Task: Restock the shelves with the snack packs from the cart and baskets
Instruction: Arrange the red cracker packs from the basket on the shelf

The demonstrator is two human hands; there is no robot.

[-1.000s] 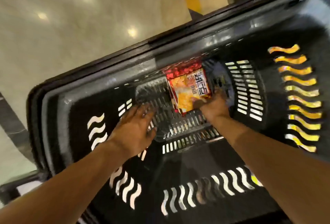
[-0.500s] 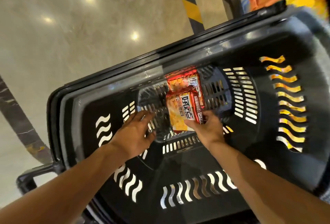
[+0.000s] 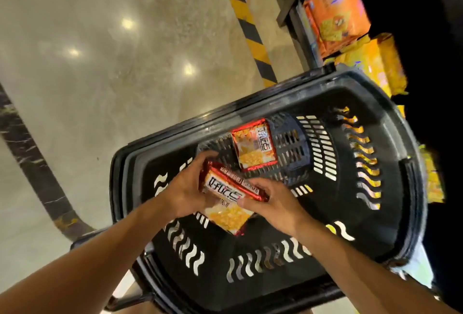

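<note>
My left hand (image 3: 186,194) and right hand (image 3: 271,207) both grip one red snack pack (image 3: 229,194) above the black basket (image 3: 390,168). A second pack (image 3: 254,147) lies flat on the basket floor; beyond, orange packs (image 3: 337,10) fill the shelf (image 3: 292,0).

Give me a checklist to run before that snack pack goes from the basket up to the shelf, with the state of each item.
1. Lifted snack pack held by both hands: ok; left hand grips its left end, right hand its right.
2. Pack clear of the basket floor: ok, it is raised above it.
3. Nothing left behind: not ok; a second snack pack lies on the basket floor.
4. Shelf within sight: ok, at upper right, with orange packs on it.
5. Free space on the shelf: cannot tell; most of it is dark or out of frame.
6. Wrapper intact: cannot tell, blurred.
</note>
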